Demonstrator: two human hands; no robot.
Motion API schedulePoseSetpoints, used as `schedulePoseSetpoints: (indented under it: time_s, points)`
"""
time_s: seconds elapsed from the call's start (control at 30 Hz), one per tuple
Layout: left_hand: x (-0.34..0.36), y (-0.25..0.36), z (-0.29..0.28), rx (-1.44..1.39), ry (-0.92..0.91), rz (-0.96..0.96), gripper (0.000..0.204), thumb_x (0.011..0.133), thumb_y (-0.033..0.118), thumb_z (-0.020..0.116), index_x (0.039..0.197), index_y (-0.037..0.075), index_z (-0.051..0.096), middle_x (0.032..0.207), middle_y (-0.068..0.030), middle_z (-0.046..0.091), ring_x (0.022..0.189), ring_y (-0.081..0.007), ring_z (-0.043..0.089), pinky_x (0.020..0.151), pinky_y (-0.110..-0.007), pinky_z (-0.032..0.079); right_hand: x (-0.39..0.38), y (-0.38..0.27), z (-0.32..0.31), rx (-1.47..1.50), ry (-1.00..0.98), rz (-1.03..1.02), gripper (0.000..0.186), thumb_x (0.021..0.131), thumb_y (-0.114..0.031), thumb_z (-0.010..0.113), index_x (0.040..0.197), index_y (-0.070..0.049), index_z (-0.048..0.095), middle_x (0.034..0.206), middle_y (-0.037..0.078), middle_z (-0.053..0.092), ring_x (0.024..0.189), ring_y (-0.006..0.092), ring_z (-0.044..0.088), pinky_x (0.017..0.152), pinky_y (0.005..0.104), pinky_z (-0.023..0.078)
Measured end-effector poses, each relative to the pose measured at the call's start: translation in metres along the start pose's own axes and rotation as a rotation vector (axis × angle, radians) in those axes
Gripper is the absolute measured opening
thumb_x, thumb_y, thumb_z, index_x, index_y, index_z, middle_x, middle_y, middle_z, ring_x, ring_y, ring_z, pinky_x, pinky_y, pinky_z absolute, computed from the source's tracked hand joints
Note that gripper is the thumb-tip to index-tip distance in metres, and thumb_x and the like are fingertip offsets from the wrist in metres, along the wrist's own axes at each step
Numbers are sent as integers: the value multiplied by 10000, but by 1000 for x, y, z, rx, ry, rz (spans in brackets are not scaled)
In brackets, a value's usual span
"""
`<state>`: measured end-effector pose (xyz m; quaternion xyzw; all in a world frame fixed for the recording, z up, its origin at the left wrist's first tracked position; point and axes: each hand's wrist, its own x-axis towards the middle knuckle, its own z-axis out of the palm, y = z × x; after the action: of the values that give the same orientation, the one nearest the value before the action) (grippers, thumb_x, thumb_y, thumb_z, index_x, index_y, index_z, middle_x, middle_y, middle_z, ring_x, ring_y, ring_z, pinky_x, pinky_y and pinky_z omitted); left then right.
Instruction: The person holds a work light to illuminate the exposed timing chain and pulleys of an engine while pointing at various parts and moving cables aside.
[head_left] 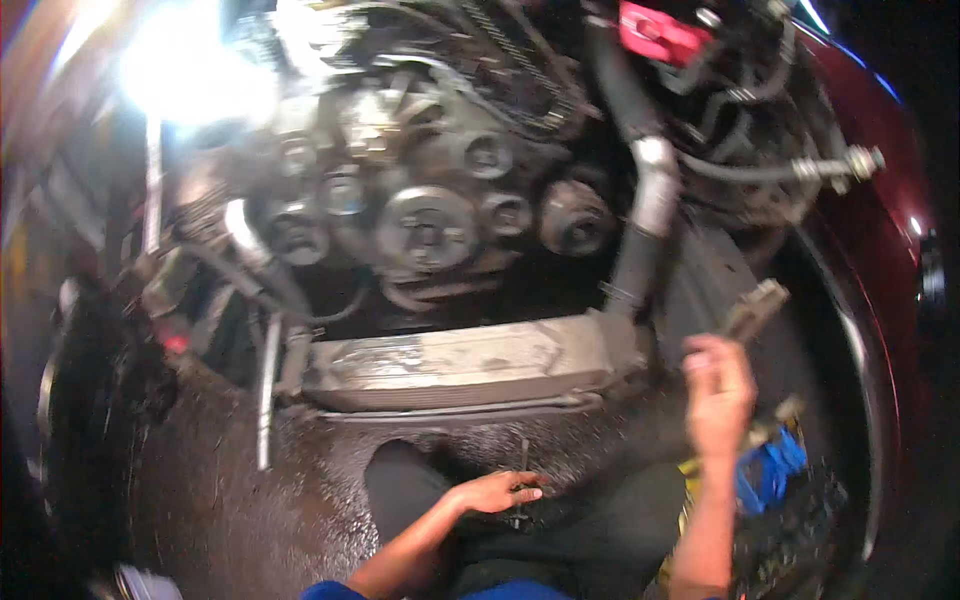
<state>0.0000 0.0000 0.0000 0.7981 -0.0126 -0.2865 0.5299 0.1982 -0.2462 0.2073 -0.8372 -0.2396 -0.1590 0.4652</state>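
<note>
My left hand (495, 492) is low in the middle, over my dark trousers. Its fingers close around a thin metal rod-like tool (525, 456), which sticks out above and below the hand. To the right, my right hand (720, 390) is raised with its fingers curled. What those fingers hold, if anything, is too blurred to make out. Just beyond them lies the pale end of a metal bracket (757, 310); whether the hand touches it I cannot tell. In front of me sits a silver finned cooler (460, 362), with the engine's round pulley (428, 228) behind it.
A wide pipe (655, 185) runs down the engine's right side to the cooler. A loose hose (750, 172) points right toward the dark red fender (895, 200). A metal rod (268, 395) hangs at left. Blue material (768, 470) lies at lower right. A bright lamp (195, 70) glares at upper left.
</note>
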Motion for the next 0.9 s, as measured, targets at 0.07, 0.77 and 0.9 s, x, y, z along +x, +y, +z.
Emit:
schedulePoseSetpoints:
  time_s: [0.07,0.77,0.9]
  points:
    - [-65,56,-47,-45,123,113,554,1063,359,587,1511,47,493,1408,-188,629,1320,-260,578,1104,-402,454,39,45,-12,-249,312,-187,223,1033,-146,584,1200,-29,675,1238,132,671,1207,293,605,1084,406,429]
    - [-437,200,-595,1301,1673,-3,642,937,239,737,1478,10,477,1329,-212,646,1236,-298,619,1024,-402,487,121,71,21,-711,544,-218,269,1040,-337,565,1219,-182,693,1192,131,655,1094,345,639,898,466,515]
    - [-434,205,-638,1093,1392,-179,636,938,237,735,1474,7,481,1329,-210,645,1238,-293,616,1028,-397,482,117,77,10,-690,498,-71,289,1056,-373,528,1250,-212,668,1237,86,581,1211,293,568,1013,512,421]
